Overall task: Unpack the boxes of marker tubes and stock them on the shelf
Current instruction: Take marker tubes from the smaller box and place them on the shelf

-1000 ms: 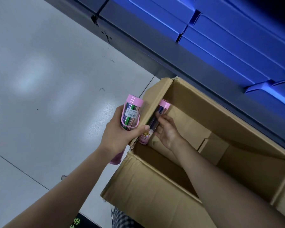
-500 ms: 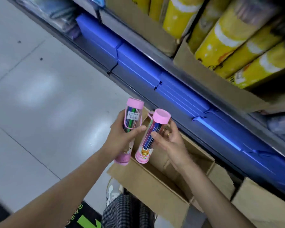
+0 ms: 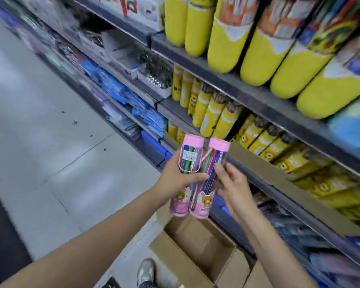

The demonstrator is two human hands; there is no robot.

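While the left hand wraps around one pink-capped marker tube, the right hand presses loosely curled fingers against a second tube, so two tubes stand upright, side by side and touching, between the hands. Below the tubes an open cardboard box sits on the floor beside one shoe. Beyond the tubes, shelves are crowded with yellow tubes, too many to count.
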